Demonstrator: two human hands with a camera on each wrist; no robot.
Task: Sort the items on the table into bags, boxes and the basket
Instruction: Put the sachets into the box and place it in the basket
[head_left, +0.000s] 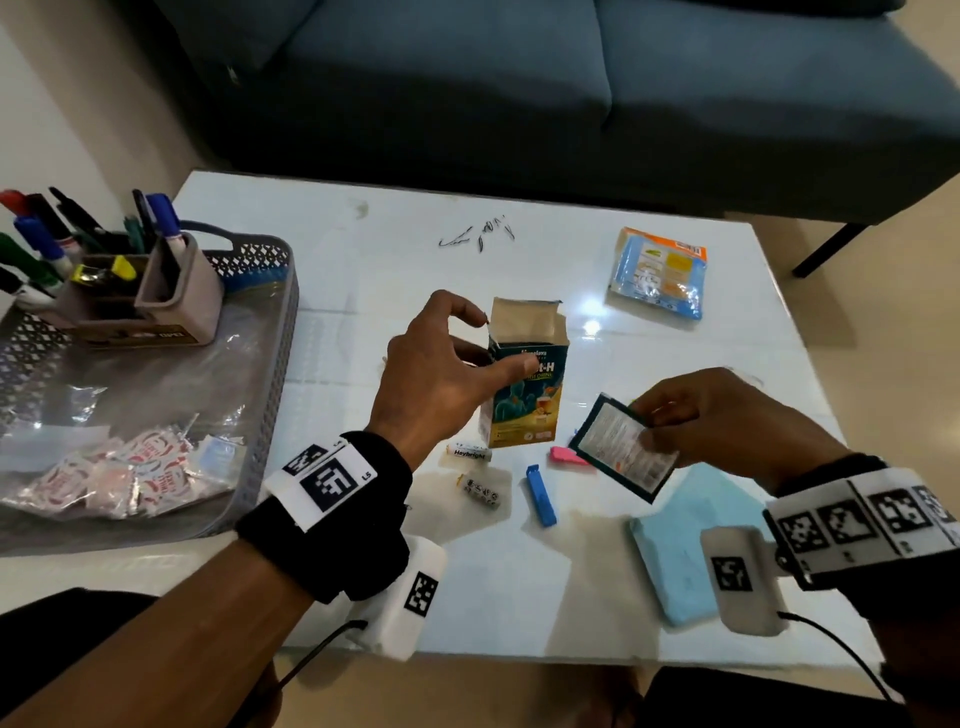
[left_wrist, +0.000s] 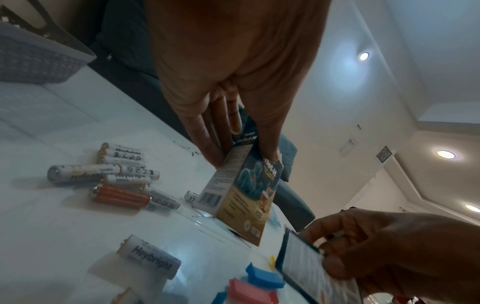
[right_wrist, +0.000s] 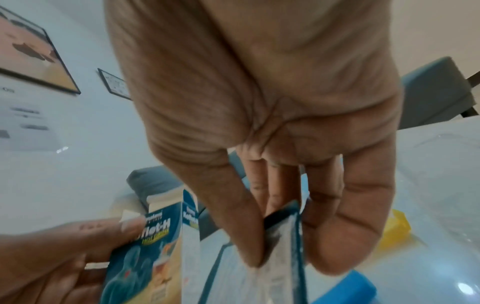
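Note:
A teal and yellow drink-mix box (head_left: 524, 410) stands upright mid-table with its top flap open. My left hand (head_left: 493, 345) grips its upper part, thumb across the front and fingers behind; the left wrist view shows the same hold on the box (left_wrist: 241, 197). My right hand (head_left: 660, 426) pinches a flat dark-edged sachet (head_left: 621, 449) in the air just right of the box. In the right wrist view the sachet (right_wrist: 280, 257) sits between thumb and fingers, close to the box (right_wrist: 145, 257). Several batteries (head_left: 483, 491) lie in front of the box.
A grey basket (head_left: 275, 364) at the left holds a pen holder (head_left: 171, 291) and a bag of small sachets (head_left: 119, 467). Blue clip (head_left: 540, 496), pink clip (head_left: 566, 456), a light blue pouch (head_left: 680, 545), a snack packet (head_left: 657, 273), hairpins (head_left: 478, 236) and a yellow clip (right_wrist: 397, 228) lie on the table.

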